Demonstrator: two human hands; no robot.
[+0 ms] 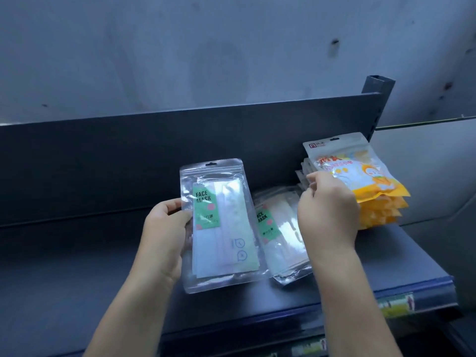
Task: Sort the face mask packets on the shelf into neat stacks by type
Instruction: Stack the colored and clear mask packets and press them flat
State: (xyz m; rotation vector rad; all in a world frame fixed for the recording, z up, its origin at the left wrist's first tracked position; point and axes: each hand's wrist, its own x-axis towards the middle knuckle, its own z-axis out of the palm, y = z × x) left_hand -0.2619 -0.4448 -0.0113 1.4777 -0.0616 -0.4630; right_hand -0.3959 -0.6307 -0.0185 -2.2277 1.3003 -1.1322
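Holding a clear packet (219,222) with a green label by its left edge only, my left hand (164,228) has thumb in front and fingers curled behind. The packet stands up off the shelf (77,279). The film looks slick, and with so little of it held the packet could slip or swing down and land crooked.

Just right of it, more clear green-label packets lie in a loose pile (280,243), fanned and skewed, not yet a neat stack. Dropping mine on carelessly would likely push them further askew or toward the shelf's front edge.

My right hand (327,212) reaches over that pile, fingers curled at the left edge of the yellow packets (376,199). I cannot tell whether they pinch a packet or only touch the side. My forearm hangs close above the clear pile and could drag it.

The yellow stack sits near the right end of the shelf, its top packet (342,161) tilted up. A hard nudge might slide the top ones off.
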